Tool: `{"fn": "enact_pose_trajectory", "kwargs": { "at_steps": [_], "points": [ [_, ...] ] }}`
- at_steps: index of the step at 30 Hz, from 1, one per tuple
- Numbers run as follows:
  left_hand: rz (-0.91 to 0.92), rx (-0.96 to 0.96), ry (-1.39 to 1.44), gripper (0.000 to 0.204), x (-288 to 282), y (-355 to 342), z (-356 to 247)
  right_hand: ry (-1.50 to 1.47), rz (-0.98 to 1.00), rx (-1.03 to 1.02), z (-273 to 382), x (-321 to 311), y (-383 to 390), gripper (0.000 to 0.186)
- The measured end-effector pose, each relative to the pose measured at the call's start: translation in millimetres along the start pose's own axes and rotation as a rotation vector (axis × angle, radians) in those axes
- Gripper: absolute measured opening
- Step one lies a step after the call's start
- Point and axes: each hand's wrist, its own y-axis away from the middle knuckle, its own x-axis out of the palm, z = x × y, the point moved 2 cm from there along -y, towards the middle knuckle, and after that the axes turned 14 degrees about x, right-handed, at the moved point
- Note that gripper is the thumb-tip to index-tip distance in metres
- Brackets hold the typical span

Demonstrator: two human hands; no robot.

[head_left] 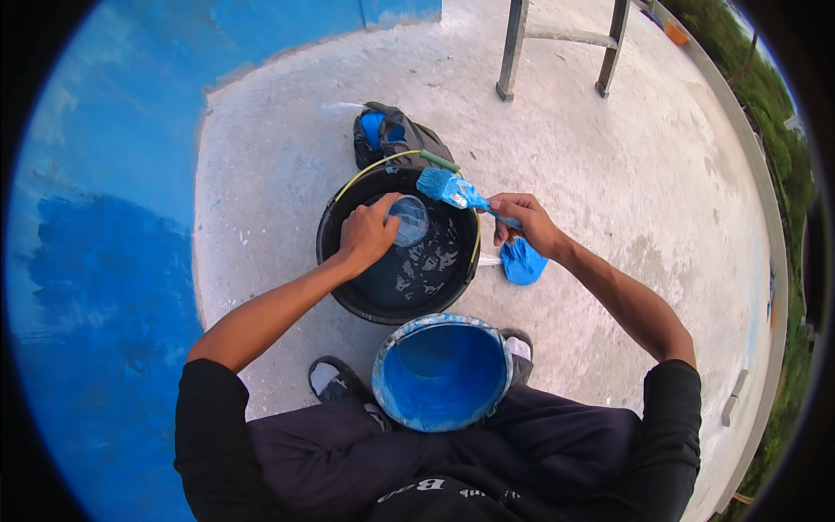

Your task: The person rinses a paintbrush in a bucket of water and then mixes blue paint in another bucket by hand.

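My left hand (367, 233) grips a clear plastic cup (409, 220) over the black bucket (325, 244), which holds dark, rippled liquid. In my right hand (524, 224) is a paintbrush (454, 189), its handle between my fingers. The blue-coated bristles point left, above the bucket's far right rim. A thin yellowish handle with a green grip (439, 160) runs along that rim. Nearer to me, between my legs, stands a paint bucket (506, 374) coated blue inside. Whether the cup holds anything I cannot tell.
A dark plastic bag (419, 137) with something blue in it lies behind the black bucket. Blue crumpled plastic (524, 263) rests below my right hand. The blue wall (113, 261) is at the left, a ladder (570, 36) far right, and small blocks (735, 398) near the right edge.
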Motion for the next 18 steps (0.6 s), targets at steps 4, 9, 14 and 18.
{"fn": "enact_pose_trajectory", "kwargs": {
  "at_steps": [4, 9, 14, 18],
  "points": [
    [0.009, -0.004, -0.034, 0.041, -7.0, 1.6, -9.8, -0.010, 0.014, 0.006, -4.4, -1.4, 0.7, 0.036],
    [-0.027, -0.030, 0.082, 0.041, -9.9, 4.3, -14.1, -0.018, 0.009, 0.016, -9.1, -4.2, -0.2, 0.036],
    [-0.046, -0.174, 0.529, 0.039, -13.1, -1.8, -19.7, 0.018, -0.023, 0.023, -12.4, -5.3, 2.9, 0.031],
    [-0.070, -0.210, 0.702, 0.040, -4.2, -4.2, 3.3, 0.151, -0.035, 0.000, -6.0, 3.0, 6.5, 0.029]
  ]
}}
